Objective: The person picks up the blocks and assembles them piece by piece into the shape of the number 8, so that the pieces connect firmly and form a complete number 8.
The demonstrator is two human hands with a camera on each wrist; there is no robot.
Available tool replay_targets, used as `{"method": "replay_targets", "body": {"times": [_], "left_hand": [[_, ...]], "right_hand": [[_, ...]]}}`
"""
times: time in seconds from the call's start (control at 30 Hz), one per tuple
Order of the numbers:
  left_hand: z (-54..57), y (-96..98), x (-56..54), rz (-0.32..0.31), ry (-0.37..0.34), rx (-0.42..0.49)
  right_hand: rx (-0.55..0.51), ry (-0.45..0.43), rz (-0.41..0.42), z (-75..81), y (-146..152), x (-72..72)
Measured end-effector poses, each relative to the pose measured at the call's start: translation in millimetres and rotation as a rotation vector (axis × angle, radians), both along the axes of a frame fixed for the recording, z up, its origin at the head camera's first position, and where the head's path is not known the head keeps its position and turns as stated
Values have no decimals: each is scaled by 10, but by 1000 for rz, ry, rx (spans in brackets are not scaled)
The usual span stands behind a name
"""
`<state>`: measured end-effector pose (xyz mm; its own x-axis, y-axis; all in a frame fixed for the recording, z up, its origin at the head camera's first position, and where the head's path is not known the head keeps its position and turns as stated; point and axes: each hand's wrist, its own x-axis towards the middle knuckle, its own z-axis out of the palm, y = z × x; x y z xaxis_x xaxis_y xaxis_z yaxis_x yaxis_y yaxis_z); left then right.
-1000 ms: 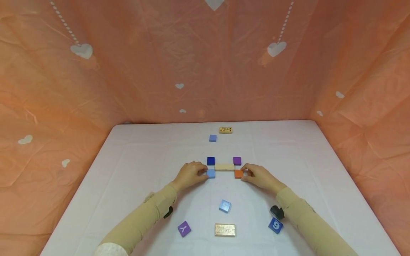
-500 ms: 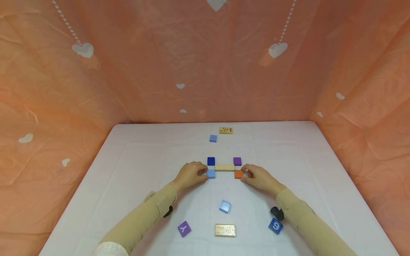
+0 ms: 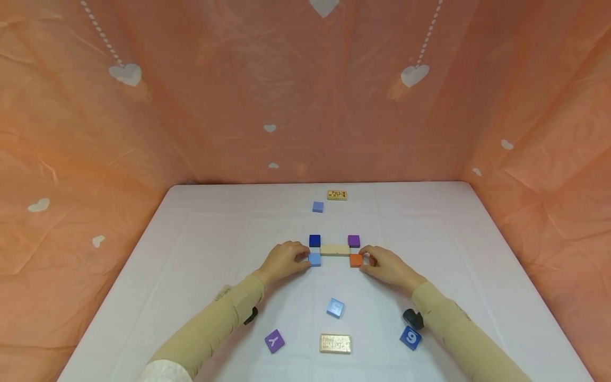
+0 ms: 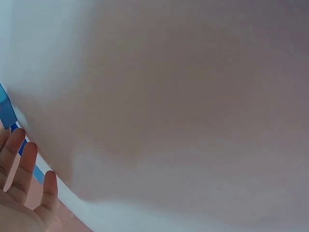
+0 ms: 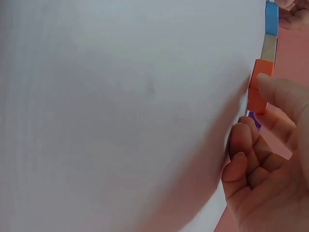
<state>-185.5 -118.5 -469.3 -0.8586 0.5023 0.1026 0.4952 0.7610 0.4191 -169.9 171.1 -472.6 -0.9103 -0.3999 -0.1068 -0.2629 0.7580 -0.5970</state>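
My left hand [image 3: 285,258] pinches a light blue square block [image 3: 314,259] between thumb and finger in the head view. On the other side, my right hand [image 3: 389,265] pinches an orange block [image 3: 356,260]; the right wrist view shows the thumb against the orange block [image 5: 260,94]. A long pale wooden block [image 3: 335,250] lies between the two sides. Behind the light blue block sits a dark blue block [image 3: 315,241], and a purple block [image 3: 354,241] is behind the orange one. In the left wrist view, the blue blocks are partly hidden by my fingers [image 4: 25,166].
Nearer on the white-covered table [image 3: 191,239] lie a light blue numbered block [image 3: 335,307], a gold bar [image 3: 335,343], a purple Y block [image 3: 274,341] and a blue numbered block [image 3: 411,337]. Farther back are a blue block [image 3: 317,207] and another gold bar [image 3: 337,195].
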Motion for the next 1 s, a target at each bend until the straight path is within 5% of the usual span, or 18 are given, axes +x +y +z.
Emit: {"method": "replay_targets", "body": {"times": [0.7, 1.0], "left_hand": [[3, -2, 11, -19, 10, 8], [23, -2, 19, -10, -9, 16]], "right_hand": [[54, -61, 21, 111, 76, -71], [55, -13, 22, 249, 93, -197]]}}
